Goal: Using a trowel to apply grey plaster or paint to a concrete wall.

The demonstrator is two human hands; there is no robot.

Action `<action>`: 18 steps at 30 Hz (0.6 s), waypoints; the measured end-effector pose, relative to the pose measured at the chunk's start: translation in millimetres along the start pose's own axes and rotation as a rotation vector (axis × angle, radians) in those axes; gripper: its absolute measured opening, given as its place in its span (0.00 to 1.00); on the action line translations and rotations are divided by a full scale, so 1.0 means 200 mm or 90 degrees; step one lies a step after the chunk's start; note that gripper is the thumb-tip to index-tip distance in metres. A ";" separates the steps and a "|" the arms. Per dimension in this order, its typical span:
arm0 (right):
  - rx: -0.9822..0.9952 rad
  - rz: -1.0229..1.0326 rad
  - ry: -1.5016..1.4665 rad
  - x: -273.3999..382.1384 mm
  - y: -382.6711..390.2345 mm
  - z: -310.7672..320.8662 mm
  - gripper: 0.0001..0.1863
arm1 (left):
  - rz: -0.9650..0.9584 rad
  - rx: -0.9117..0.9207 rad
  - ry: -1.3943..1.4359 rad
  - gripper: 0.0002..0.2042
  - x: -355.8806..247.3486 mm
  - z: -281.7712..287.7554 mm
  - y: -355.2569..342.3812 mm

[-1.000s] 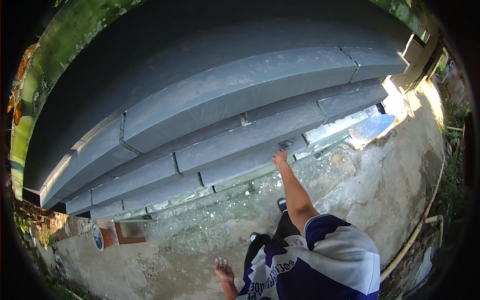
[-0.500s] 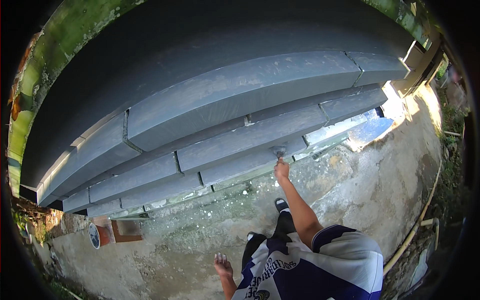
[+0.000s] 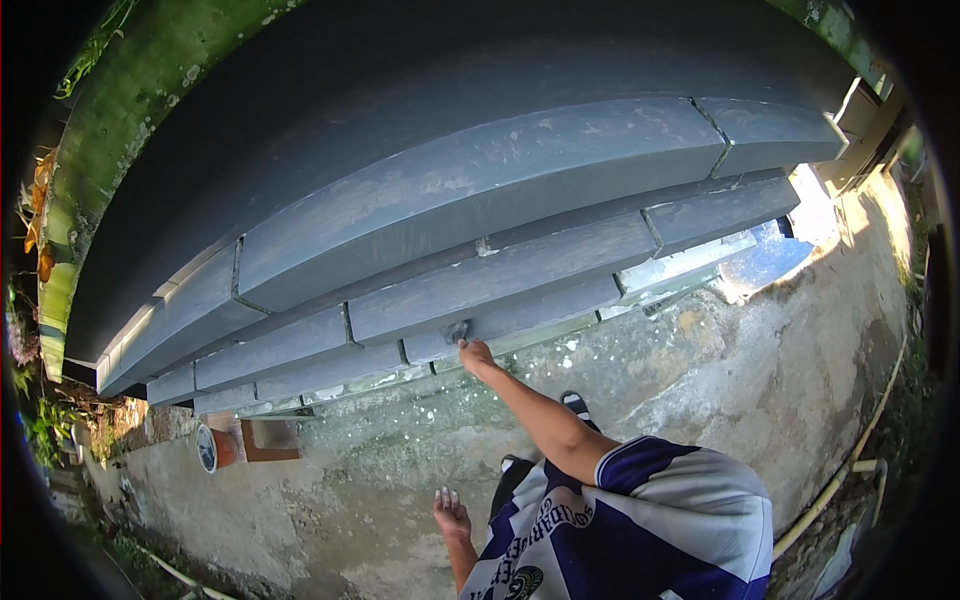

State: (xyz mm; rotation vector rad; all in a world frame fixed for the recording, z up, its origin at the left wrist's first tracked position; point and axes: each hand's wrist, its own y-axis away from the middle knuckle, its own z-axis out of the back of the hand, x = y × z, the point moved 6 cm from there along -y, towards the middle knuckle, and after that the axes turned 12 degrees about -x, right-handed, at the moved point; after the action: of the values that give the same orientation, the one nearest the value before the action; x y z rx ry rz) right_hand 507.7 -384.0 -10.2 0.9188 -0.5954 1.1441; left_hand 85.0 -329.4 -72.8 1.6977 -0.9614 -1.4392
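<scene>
My right hand [image 3: 475,355] grips a small grey brush-like tool [image 3: 455,331], its head against the lowest grey-painted course [image 3: 530,312] of a curved, stepped block structure [image 3: 480,160] with dark joints between the blocks. Just below runs a pale, flaking ledge [image 3: 675,275]. My left hand [image 3: 451,512] hangs low beside my body with its fingers apart and nothing visible in them, over the paint-spattered concrete.
An orange bucket [image 3: 222,448] stands by a brown board [image 3: 272,450] at the left. Stained concrete [image 3: 740,380] runs along the structure. A bright blue patch [image 3: 765,260] is at the right end. Pale pipes [image 3: 840,470] and plants line the right edge; more foliage [image 3: 45,420] is at the left.
My right hand, with the tool, has moved leftward along the lowest course. My left hand still hangs low, and the view has shifted slightly.
</scene>
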 end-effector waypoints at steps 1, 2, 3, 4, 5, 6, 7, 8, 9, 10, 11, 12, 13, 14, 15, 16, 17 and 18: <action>0.052 0.074 0.080 -0.02 -0.01 0.06 0.22 | -0.008 0.009 0.000 0.18 0.02 0.00 0.01; 0.100 0.147 0.161 -0.06 -0.04 0.13 0.23 | -0.010 0.004 0.005 0.18 0.03 -0.01 0.03; 0.066 0.166 0.178 -0.18 -0.18 0.25 0.25 | -0.012 -0.004 0.007 0.18 0.06 -0.06 0.06; 0.038 0.133 0.162 -0.25 -0.26 0.37 0.27 | -0.019 -0.029 0.024 0.18 0.07 -0.03 0.08; 0.035 0.175 0.131 -0.39 -0.45 0.52 0.28 | -0.014 -0.017 0.015 0.18 0.10 -0.09 0.11; 0.095 0.094 0.019 -0.41 -0.45 0.60 0.26 | -0.021 -0.019 0.020 0.18 0.11 -0.03 0.11; 0.076 -0.036 -0.069 -0.44 -0.46 0.71 0.24 | -0.024 -0.011 0.016 0.18 0.12 0.00 0.12; 0.081 -0.117 -0.162 -0.52 -0.52 0.81 0.23 | -0.024 -0.012 0.018 0.18 0.14 0.01 0.15; 0.087 -0.199 -0.253 -0.61 -0.58 0.90 0.22 | -0.035 -0.035 0.040 0.17 0.16 0.04 0.19; 0.019 -0.239 -0.308 -0.67 -0.60 0.99 0.22 | -0.049 -0.064 0.065 0.17 0.18 0.07 0.22; -0.052 -0.280 -0.362 -0.71 -0.61 1.07 0.22 | -0.050 -0.068 0.072 0.17 0.20 0.11 0.24; -0.202 -0.248 -0.311 -0.74 -0.64 1.18 0.22 | -0.045 -0.077 0.095 0.17 0.23 0.17 0.25; -0.348 -0.214 -0.257 -0.77 -0.66 1.28 0.23 | -0.040 -0.087 0.119 0.16 0.26 0.22 0.26; -0.349 -0.210 -0.254 -0.88 -0.75 1.29 0.23 | -0.032 -0.114 0.134 0.16 0.30 0.24 0.27; -0.427 -0.168 -0.260 -1.01 -0.91 1.33 0.24 | -0.021 -0.099 0.129 0.16 0.33 0.22 0.28; -0.478 -0.133 -0.261 -0.96 -0.91 1.33 0.25 | -0.024 -0.107 0.146 0.15 0.35 0.27 0.29; -0.355 -0.219 -0.329 -0.95 -0.91 1.20 0.25 | -0.025 -0.114 0.161 0.15 0.38 0.31 0.29; -0.211 -0.307 -0.384 -0.77 -0.76 0.96 0.25 | -0.035 -0.135 0.175 0.15 0.40 0.38 0.30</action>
State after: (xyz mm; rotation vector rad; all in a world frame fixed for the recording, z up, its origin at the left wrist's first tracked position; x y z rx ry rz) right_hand 610.2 -644.7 -81.3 1.0430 -0.9524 0.3082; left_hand 12.2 -431.5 -67.1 1.7180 -0.5954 -1.2524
